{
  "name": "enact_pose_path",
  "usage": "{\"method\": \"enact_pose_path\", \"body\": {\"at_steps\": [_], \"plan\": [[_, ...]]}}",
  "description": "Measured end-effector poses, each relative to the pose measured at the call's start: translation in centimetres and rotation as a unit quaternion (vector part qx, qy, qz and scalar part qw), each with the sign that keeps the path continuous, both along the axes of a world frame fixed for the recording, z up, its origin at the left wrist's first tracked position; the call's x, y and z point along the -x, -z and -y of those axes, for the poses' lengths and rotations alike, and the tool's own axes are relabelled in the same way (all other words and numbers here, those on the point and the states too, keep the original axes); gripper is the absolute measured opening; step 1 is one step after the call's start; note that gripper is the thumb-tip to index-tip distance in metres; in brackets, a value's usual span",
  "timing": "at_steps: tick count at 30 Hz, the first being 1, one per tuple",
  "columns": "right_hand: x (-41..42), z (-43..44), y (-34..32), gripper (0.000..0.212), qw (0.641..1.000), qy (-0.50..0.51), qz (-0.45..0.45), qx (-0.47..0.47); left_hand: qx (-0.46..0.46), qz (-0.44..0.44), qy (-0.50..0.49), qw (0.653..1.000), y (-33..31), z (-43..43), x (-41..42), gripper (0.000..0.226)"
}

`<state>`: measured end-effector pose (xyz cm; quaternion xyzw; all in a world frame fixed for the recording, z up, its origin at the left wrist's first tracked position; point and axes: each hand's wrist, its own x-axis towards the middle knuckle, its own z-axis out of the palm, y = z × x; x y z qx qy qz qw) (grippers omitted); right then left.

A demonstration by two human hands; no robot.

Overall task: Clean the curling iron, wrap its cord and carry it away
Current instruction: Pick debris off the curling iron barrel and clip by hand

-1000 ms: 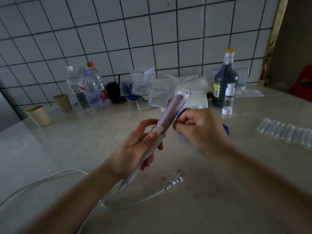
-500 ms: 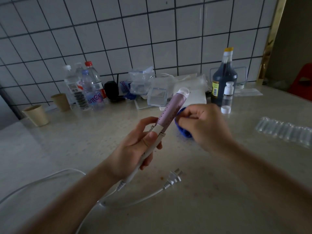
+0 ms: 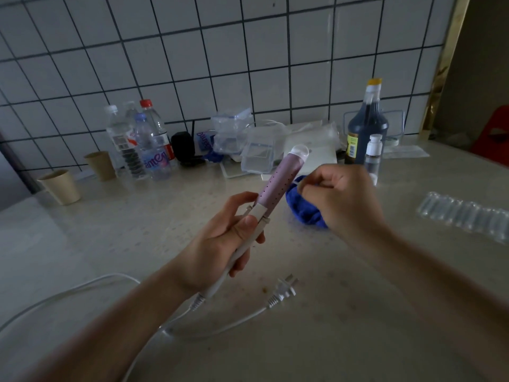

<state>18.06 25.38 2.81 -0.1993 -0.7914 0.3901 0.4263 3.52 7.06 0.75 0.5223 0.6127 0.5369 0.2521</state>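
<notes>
While left fingers (image 3: 249,226) wrap curling iron (image 3: 278,183), right fingers (image 3: 312,190) pinch blue cloth (image 3: 303,212) just beside it.

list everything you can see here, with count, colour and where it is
curling iron: 1, pink barrel, white handle, held over counter
cord: 1, white, loose on counter, lower left
plug: 1, white, on counter
cloth: 1, blue, behind right hand
water bottles: 4, clear, back left
paper cups: 2, tan, far left
large bottle: 1, dark, back right
small bottle: 1, white cap, beside large bottle
plastic boxes: several, clear, back centre
vial strip: 1, clear, right
left hand: grips the handle
right hand: fingers curled by barrel; contents unclear
</notes>
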Motion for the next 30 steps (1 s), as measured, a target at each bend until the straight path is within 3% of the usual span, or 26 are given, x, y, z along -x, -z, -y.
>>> {"method": "enact_pose_path", "body": {"at_steps": [4, 10, 15, 20, 25, 30], "plan": [[0.4, 2.5, 1.5, 0.015, 0.994, -0.073, 0.074, -0.030, -0.011, 0.000, -0.003, 1.000, -0.1, 0.0, 0.0, 0.045], [-0.1, 0.2, -0.4, 0.021, 1.000, -0.007, -0.004, -0.002, -0.011, 0.004, 0.003, 1.000, -0.1, 0.0, 0.0, 0.044], [0.3, 2.7, 1.1, 0.019, 0.994, -0.083, 0.073, -0.027, -0.015, 0.007, 0.004, 1.000, -0.1, 0.0, 0.1, 0.044], [-0.3, 0.0, -0.7, 0.019, 1.000, 0.008, 0.009, -0.010, -0.016, 0.003, 0.010, 1.000, -0.1, -0.1, 0.1, 0.044], [0.2, 2.8, 0.9, 0.019, 0.993, -0.080, 0.083, -0.029, -0.022, 0.015, 0.002, 1.000, -0.3, 0.1, 0.1, 0.041], [-0.2, 0.3, -0.7, 0.018, 1.000, -0.019, 0.001, 0.016, -0.023, 0.009, 0.006, 1.000, -0.3, 0.0, 0.1, 0.042]]}}
